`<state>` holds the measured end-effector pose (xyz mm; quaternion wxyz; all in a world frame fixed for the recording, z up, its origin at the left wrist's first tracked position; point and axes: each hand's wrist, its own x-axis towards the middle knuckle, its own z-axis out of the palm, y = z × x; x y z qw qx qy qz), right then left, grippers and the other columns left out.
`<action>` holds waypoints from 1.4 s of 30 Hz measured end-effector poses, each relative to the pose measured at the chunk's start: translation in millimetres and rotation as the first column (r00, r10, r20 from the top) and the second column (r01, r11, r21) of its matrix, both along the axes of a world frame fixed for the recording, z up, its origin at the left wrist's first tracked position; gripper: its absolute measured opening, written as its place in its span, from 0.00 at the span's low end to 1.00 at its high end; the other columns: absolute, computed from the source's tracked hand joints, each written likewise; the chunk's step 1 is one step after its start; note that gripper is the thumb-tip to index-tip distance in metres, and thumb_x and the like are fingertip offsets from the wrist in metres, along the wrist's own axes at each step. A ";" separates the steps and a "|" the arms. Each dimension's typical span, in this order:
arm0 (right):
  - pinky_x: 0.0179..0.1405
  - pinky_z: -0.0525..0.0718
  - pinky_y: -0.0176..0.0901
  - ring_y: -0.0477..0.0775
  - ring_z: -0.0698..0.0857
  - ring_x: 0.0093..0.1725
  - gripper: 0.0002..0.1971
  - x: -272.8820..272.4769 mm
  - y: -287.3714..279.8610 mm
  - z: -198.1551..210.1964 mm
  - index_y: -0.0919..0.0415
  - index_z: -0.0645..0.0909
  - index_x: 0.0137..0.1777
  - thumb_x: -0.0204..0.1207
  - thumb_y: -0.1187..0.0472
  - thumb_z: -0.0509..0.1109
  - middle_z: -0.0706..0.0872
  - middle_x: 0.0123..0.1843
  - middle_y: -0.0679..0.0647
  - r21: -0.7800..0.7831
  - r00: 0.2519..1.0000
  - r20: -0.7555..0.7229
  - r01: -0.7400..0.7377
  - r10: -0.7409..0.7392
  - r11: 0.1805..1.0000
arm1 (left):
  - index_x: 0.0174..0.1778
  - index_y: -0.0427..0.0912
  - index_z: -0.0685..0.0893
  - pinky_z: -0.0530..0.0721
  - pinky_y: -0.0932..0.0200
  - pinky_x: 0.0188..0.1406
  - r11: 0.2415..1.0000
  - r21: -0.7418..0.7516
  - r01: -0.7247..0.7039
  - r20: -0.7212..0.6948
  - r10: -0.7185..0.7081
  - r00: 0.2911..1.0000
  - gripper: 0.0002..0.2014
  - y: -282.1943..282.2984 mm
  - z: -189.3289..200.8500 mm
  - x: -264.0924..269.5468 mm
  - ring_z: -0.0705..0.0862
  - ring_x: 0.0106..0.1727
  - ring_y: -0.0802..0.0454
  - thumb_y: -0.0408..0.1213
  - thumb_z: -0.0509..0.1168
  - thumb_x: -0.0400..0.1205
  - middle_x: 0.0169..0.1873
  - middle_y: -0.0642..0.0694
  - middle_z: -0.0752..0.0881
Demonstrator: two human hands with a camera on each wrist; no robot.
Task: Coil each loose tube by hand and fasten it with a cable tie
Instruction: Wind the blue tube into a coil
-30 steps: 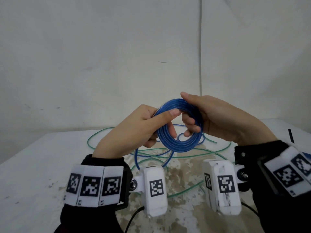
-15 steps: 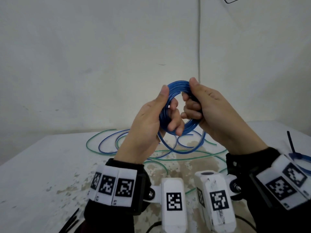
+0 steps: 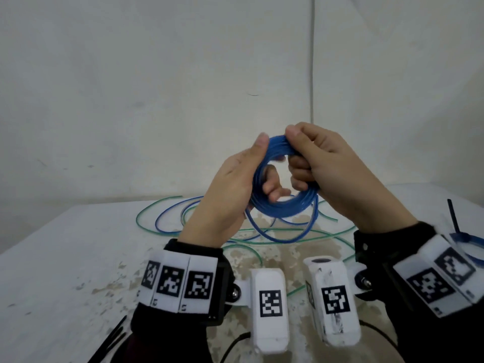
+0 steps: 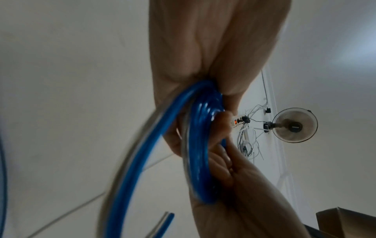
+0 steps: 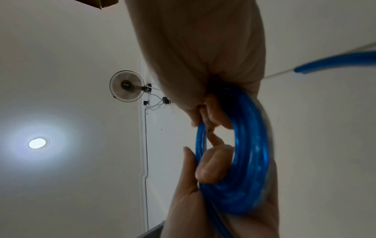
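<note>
A blue tube coil (image 3: 282,208) of several turns is held upright in the air above the table (image 3: 52,258). My left hand (image 3: 235,189) grips its left side, thumb on the rim and fingers through the ring. My right hand (image 3: 322,163) grips the top right of the coil, thumb on top and fingers curled inside. The wrist views show the same coil (image 4: 198,153) (image 5: 250,161) wrapped by fingers. A loose stretch of blue tube (image 3: 277,238) hangs from the coil to the table, among a loose green tube (image 3: 162,205).
Black cable ties (image 3: 110,341) lie at the table's near left edge. At the right edge lies a tied blue coil (image 3: 468,241) with a black tie tail (image 3: 453,216) sticking up. White walls stand close behind the table.
Both hands have lifted the coil higher above the table and turned it more upright. The right thumb shifted onto the coil's top; more loose blue tube trails off the table.
</note>
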<state>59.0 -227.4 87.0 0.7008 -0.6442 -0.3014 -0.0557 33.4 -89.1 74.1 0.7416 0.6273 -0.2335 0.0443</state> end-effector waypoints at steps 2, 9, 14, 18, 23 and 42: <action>0.21 0.72 0.35 0.45 0.61 0.21 0.14 1.4 1.4 0.5 0.59 0.70 0.38 0.86 0.58 0.57 0.64 0.22 0.47 0.107 1.000 -0.022 0.012 -0.010 0.994 | 0.54 0.32 0.75 0.84 0.56 0.39 0.995 -0.104 -0.002 0.018 0.004 1.000 0.19 -0.3 -0.3 2.6 0.65 0.19 0.55 0.47 0.51 0.87 0.21 0.49 0.64; 0.29 0.82 0.41 0.48 0.66 0.23 0.14 0.0 -6.4 3.6 0.60 0.73 0.40 0.86 0.56 0.56 0.69 0.26 0.50 -0.054 0.993 -0.080 -0.091 0.087 0.994 | 0.46 0.38 0.68 0.78 0.60 0.31 0.999 0.009 -0.051 0.117 0.050 0.992 0.11 4.3 1.5 -1.4 0.60 0.19 0.55 0.41 0.49 0.89 0.21 0.50 0.61; 0.21 0.70 0.33 0.44 0.58 0.22 0.15 2.0 -4.4 3.5 0.58 0.70 0.37 0.87 0.57 0.56 0.62 0.25 0.47 0.208 0.995 -0.078 -0.042 0.059 0.977 | 0.55 0.36 0.73 0.80 0.58 0.38 0.988 -0.092 -0.126 0.211 0.144 0.967 0.10 -2.1 -2.3 2.6 0.76 0.29 0.51 0.38 0.50 0.88 0.27 0.46 0.75; 0.22 0.72 0.33 0.43 0.60 0.21 0.14 2.5 -6.7 5.9 0.59 0.71 0.39 0.87 0.57 0.55 0.62 0.26 0.48 0.286 0.992 -0.110 -0.020 0.054 0.958 | 0.38 0.39 0.81 0.79 0.50 0.49 0.958 0.050 -0.283 0.295 0.256 0.920 0.22 -5.7 -5.4 6.3 0.80 0.41 0.48 0.46 0.49 0.89 0.34 0.45 0.82; 0.27 0.82 0.44 0.49 0.71 0.21 0.14 0.8 -8.4 10.6 0.63 0.74 0.40 0.86 0.61 0.54 0.73 0.24 0.52 0.124 0.989 -0.147 -0.001 0.020 0.992 | 0.29 0.42 0.76 0.76 0.55 0.45 0.937 0.132 -0.322 0.346 0.261 0.901 0.22 8.8 -2.6 5.5 0.79 0.38 0.48 0.48 0.51 0.85 0.27 0.52 0.81; 0.29 0.81 0.39 0.46 0.65 0.20 0.14 -2.6 7.2 3.9 0.58 0.74 0.40 0.87 0.57 0.54 0.66 0.24 0.49 0.291 0.976 -0.169 -0.086 0.140 0.953 | 0.26 0.42 0.73 0.74 0.56 0.43 0.959 0.090 -0.267 0.284 0.232 0.930 0.25 13.5 -1.3 1.5 0.77 0.34 0.50 0.49 0.50 0.88 0.24 0.52 0.78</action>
